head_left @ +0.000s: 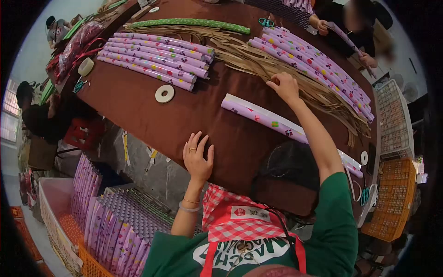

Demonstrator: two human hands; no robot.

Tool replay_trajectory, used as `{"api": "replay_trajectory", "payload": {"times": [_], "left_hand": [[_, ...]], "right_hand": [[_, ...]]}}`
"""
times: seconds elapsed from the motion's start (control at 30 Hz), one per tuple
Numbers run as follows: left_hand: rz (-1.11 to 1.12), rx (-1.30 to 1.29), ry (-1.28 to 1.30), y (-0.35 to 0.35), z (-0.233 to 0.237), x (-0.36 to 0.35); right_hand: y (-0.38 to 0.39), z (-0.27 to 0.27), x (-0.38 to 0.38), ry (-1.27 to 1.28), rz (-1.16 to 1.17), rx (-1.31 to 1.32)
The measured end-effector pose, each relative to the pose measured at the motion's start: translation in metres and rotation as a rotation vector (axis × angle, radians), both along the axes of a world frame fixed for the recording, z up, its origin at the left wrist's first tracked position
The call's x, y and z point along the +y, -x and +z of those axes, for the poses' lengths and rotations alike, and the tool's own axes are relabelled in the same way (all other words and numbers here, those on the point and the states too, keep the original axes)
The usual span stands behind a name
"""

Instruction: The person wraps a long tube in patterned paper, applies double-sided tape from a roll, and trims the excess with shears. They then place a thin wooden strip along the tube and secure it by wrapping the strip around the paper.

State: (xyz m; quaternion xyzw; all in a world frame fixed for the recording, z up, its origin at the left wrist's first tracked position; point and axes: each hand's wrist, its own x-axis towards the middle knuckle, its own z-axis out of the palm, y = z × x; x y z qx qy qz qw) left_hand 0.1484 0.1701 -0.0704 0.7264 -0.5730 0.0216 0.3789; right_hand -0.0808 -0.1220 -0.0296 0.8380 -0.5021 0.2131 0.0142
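My left hand (198, 157) lies on the front edge of the brown-covered table (138, 111), fingers spread and holding nothing. My right hand (284, 87) is at the near edge of a pile of long thin brown strips (318, 94). Its thumb and fingers come together on a brown strip, though the exact contact is hard to make out. Below my right forearm lies a lilac patterned paper wrap (258, 116) with a white edge strip; my arm and a dark cap-like object (288, 166) cover part of it.
Lilac wrapped rolls lie at the left (152, 57) and right (318, 69). A green roll (189, 21), white tape roll (164, 93) and scissors (266, 22) are on the table. Lilac bundles (115, 231) fill crates at lower left. A co-worker (350, 32) handles a roll across the table.
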Motion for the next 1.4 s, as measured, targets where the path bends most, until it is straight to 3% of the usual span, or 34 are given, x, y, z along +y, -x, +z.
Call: {"api": "replay_trajectory", "payload": {"times": [0.13,0.23,0.37,0.43,0.53,0.6,0.67,0.73,0.8,0.9,0.93,1.0,1.03,1.07,1.13,1.17,1.23,1.27,1.33,1.37,1.4], "left_hand": [[0.011,-0.008,-0.006,-0.001,0.000,-0.001],[0.011,-0.005,-0.022,0.000,0.000,0.001],[0.000,-0.016,0.001,-0.001,-0.003,0.000],[-0.013,-0.020,0.008,0.000,-0.004,0.000],[-0.016,-0.040,0.005,-0.002,-0.003,-0.001],[-0.014,-0.043,0.001,-0.001,-0.003,0.001],[-0.010,-0.069,0.006,0.000,-0.003,0.001],[-0.010,-0.020,0.024,0.012,0.005,0.002],[-0.186,0.121,0.201,0.036,0.042,0.006],[-0.711,0.207,0.397,0.087,0.117,0.012],[-0.914,0.309,0.350,0.100,0.145,0.019],[-1.270,0.502,0.230,0.121,0.184,0.023],[-1.385,0.547,0.150,0.123,0.187,0.025],[-1.495,0.590,0.066,0.124,0.188,0.026],[-1.596,0.810,-0.107,0.115,0.184,0.030],[-1.569,0.880,-0.190,0.105,0.185,0.033],[-1.527,1.128,-0.635,0.081,0.191,0.039],[-1.456,1.414,-0.800,0.074,0.183,0.049],[-1.458,1.379,-0.728,0.050,0.172,0.048],[-1.369,1.497,-0.754,0.040,0.168,0.051],[-1.253,1.395,-0.786,0.029,0.164,0.052]], "right_hand": [[-0.015,-0.008,-0.014,0.039,-0.055,0.062],[-0.013,0.001,-0.022,-0.199,-0.108,-0.255],[0.002,0.013,-0.031,-0.105,-0.049,-0.373],[0.008,0.039,-0.025,-0.138,-0.090,-0.571],[0.030,0.095,0.012,0.358,-0.083,-0.350],[0.059,0.146,0.056,0.690,-0.008,0.041],[0.080,0.195,0.125,0.754,-0.090,0.300],[0.096,0.221,0.193,0.636,-0.244,0.340],[0.101,0.243,0.256,0.324,-0.302,0.289],[0.102,0.277,0.317,-0.446,-0.061,0.451],[0.096,0.284,0.325,-0.650,0.060,0.448],[0.089,0.289,0.329,-0.765,0.380,0.378],[0.089,0.285,0.319,-0.962,0.542,0.211],[0.086,0.290,0.316,-0.953,0.553,0.223],[0.079,0.296,0.312,-1.328,0.164,-0.116],[0.081,0.294,0.308,-1.403,0.099,-0.194],[0.078,0.287,0.300,-1.517,-0.024,-0.266],[0.077,0.280,0.297,-1.513,-0.008,-0.305],[0.073,0.269,0.293,-1.561,-0.216,-0.420],[0.069,0.269,0.287,-1.549,-0.270,-0.369],[0.075,0.263,0.286,-1.539,-0.262,-0.417]]}}
